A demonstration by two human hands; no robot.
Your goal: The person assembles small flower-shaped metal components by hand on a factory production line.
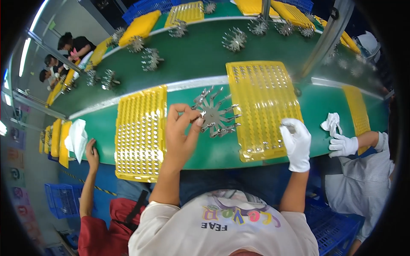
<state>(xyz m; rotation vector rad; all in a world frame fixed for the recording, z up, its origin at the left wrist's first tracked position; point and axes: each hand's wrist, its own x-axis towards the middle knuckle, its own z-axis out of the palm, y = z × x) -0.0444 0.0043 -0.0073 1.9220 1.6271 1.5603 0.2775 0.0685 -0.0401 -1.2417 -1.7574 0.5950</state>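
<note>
A star-shaped metal rack [212, 115] with clips at the ends of its arms is in front of me, between two yellow trays. My bare left hand [180, 134] pinches one clip on its left side between thumb and fingers; any small part in the pinch is hidden. My right hand [297, 147], in a white glove, is closed with curled fingertips over the lower right edge of the right yellow tray [258, 109]. What those fingertips hold, if anything, cannot be made out. Small shiny metal parts fill rows of the left yellow tray [136, 176]; the right one has some at its top and bottom.
Beyond a pale rail, more star-shaped racks [235, 39] stand on a green belt [192, 55]. A metal post [322, 42] rises at the right. A co-worker's gloved hand [344, 146] lies near a white cloth [332, 123]; another person's hand [92, 154] is at the left.
</note>
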